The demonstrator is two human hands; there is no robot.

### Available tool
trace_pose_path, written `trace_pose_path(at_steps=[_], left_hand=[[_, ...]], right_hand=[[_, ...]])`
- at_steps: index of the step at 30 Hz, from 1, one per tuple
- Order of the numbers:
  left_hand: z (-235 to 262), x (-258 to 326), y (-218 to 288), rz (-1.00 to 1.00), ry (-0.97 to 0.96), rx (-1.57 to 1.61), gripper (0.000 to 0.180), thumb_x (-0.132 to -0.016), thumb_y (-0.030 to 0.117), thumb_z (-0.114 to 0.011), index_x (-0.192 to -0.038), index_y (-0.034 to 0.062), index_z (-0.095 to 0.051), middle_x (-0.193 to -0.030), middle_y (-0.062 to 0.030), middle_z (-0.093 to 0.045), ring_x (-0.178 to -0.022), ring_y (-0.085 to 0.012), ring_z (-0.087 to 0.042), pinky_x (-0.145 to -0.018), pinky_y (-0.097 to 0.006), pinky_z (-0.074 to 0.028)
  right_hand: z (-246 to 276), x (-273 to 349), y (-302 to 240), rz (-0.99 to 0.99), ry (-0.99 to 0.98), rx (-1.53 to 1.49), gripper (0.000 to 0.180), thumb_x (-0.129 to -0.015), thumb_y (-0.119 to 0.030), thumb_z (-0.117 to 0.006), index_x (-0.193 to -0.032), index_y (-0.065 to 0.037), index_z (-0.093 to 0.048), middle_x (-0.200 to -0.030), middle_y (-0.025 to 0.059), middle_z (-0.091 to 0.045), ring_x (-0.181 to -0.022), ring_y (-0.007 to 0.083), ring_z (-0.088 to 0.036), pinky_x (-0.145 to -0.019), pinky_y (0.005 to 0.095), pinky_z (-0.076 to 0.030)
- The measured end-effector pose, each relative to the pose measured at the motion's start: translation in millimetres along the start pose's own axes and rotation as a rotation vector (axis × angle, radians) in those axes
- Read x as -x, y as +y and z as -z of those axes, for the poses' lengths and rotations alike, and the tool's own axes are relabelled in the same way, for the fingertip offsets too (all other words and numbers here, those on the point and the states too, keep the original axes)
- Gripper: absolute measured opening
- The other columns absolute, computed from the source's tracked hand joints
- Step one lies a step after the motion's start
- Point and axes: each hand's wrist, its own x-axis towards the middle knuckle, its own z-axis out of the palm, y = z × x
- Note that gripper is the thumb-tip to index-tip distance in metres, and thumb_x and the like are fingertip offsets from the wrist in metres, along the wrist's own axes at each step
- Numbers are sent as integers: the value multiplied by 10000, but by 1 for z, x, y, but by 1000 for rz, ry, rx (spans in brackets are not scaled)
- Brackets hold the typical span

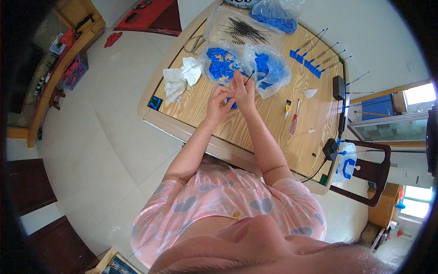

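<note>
My left hand [219,106] and my right hand [243,93] meet over the near side of the table, fingertips pinched together. From my right hand's fingers a thin dark rod with a blue tip [250,76] sticks up. A bit of blue [233,104] shows beside my left fingers; whether they hold it is hidden. Just beyond the hands sit an opened clear bag of small blue parts [220,64] and another bag with blue pieces [263,68]. Farther back, a pile of black coiled springs on rods [244,32] lies on clear plastic.
The wooden table [267,123] carries crumpled white tissue [191,71], scissors [194,44], a small tube [288,109] and a red-handled screwdriver [294,119]. Spring rods in blue holders [306,64] project past the right edge, near a black box [338,88]. A dark chair [372,171] stands right.
</note>
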Motion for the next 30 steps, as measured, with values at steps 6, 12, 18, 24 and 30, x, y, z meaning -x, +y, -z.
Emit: trace_pose_path(at_steps=[6,12,18,24,30], left_hand=[[-1,1,-2,10,5,12,169,-646,-28,-728,-783,36,-654,-842,-66,-563,-837,-239,-530,-713,-330,-435],[-1,0,0,-10,12,11,160,-651,-23,-726,-780,36,-651,-838,-62,-559,-831,-236,-522,-715,-328,-428],[-1,0,-1,-20,18,1,156,-653,-20,-727,-779,35,-652,-832,-63,-557,-828,-235,-521,-713,-327,-427],[1,1,0,18,-30,-14,184,-662,-66,-698,-818,3,-628,-907,-78,-580,-890,-235,-565,-786,-314,-448],[0,0,0,4,-9,-1,172,-660,-51,-707,-803,14,-638,-871,-75,-569,-860,-237,-549,-746,-323,-441]], right_hand=[[0,0,1,-15,-9,-41,461,-975,-281,-481,-552,-114,-403,-520,-67,-369,-484,30,-274,-447,242,-188],[2,-2,5,-1,1,-1,462,-972,-284,-485,-549,-115,-410,-520,-68,-375,-480,28,-275,-446,242,-190],[2,-1,5,-5,-15,-25,466,-969,-288,-489,-544,-110,-417,-515,-67,-379,-476,30,-279,-446,245,-192],[2,-2,5,-2,-1,1,468,-969,-285,-488,-544,-106,-414,-512,-63,-378,-471,34,-274,-443,247,-186],[7,-3,10,-15,-46,-13,426,-954,-269,-523,-579,-78,-460,-555,-60,-416,-522,31,-337,-458,241,-258]])
